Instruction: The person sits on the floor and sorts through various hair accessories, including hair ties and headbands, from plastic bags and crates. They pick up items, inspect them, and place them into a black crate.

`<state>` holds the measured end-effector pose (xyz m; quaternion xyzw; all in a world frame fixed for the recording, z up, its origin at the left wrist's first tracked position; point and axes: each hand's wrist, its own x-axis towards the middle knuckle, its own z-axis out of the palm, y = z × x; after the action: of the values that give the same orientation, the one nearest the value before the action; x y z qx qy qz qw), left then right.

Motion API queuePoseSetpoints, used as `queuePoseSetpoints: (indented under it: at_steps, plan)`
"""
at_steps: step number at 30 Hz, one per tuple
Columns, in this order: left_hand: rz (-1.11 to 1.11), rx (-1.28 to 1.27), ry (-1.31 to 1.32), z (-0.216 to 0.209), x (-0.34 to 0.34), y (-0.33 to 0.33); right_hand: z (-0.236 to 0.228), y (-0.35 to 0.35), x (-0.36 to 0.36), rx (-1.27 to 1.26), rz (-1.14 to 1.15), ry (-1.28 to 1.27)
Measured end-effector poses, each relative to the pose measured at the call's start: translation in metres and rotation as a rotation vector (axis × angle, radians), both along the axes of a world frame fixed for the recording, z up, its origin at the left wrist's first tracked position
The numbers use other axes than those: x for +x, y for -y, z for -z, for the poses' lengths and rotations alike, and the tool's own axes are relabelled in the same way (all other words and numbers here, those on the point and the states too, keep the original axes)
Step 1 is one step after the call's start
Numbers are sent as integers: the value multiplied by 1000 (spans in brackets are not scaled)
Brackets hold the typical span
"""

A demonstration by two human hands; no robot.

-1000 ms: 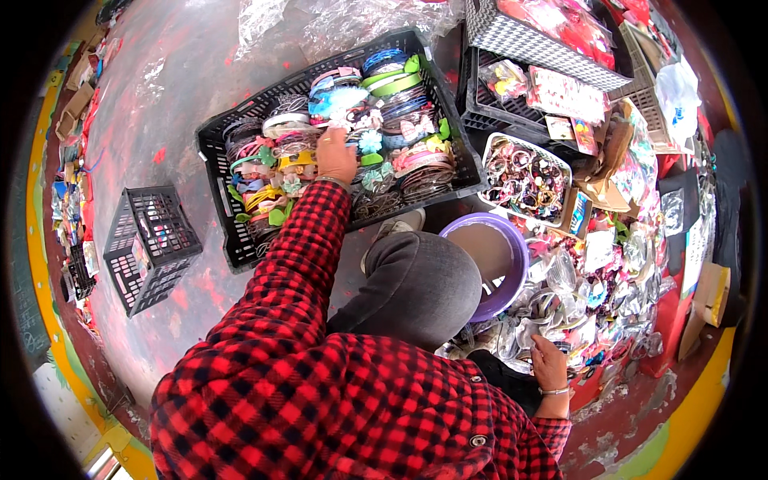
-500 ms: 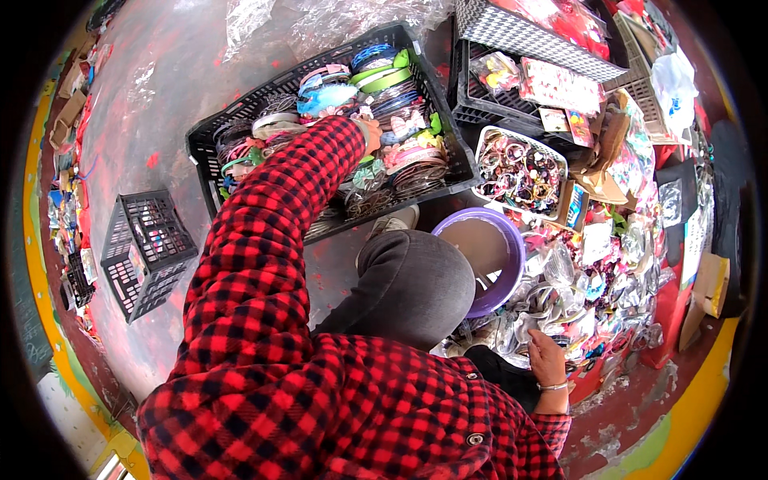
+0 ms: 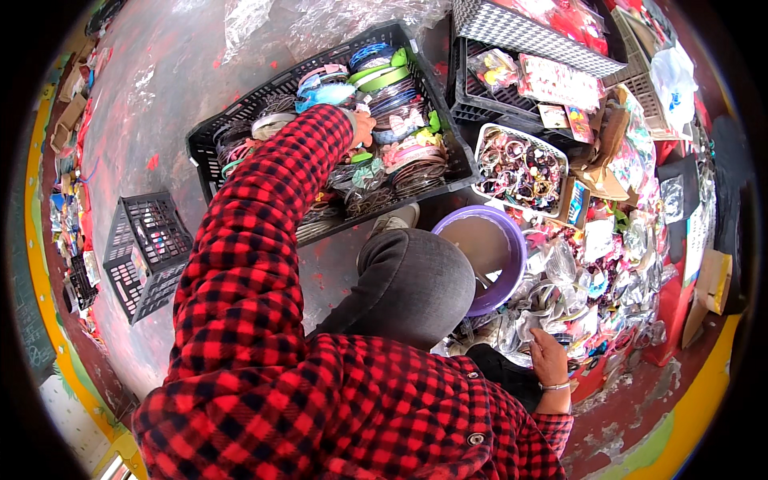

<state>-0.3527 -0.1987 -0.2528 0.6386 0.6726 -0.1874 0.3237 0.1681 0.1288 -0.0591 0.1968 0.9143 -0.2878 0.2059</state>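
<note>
My left hand [image 3: 362,128] reaches into a long black plastic crate [image 3: 462,152] packed with rows of headbands. It is over the middle rows, close to a light-blue headband [image 3: 325,97] and some bow-trimmed ones [image 3: 404,122]. Its fingers point down among the headbands and are mostly hidden, so their grip does not show. Low on the right, my right hand [image 3: 549,358], with a bracelet at the wrist, is at the edge of a heap of clear-wrapped accessories [image 3: 560,280]. Its fingers are bent together; what they hold, if anything, is unclear against the shiny plastic.
Between crate and heap stands a purple-rimmed bucket [image 3: 518,254], beside my knee [image 3: 424,280]. A white basket of small hair ties [image 3: 522,171] is behind it. More crates [image 3: 496,108] are stacked back right. A small black crate [image 3: 148,252] stands left on the grey floor [image 3: 152,104].
My left hand has shifted slightly left and back within the crate, its forearm moving with it. My right hand stays almost where it was.
</note>
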Motion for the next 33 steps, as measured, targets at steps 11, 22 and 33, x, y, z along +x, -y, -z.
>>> queuePoseSetpoints:
  at_steps: [11,22,33]
  plan:
    - [-185,451,57,-40,23,44,-1,1,-1,2,3,25]
    - [-451,524,-21,-20,60,85,0,-2,0,7,-24,19]
    - [-1631,785,-231,78,68,141,1,-3,-1,-10,-26,66]
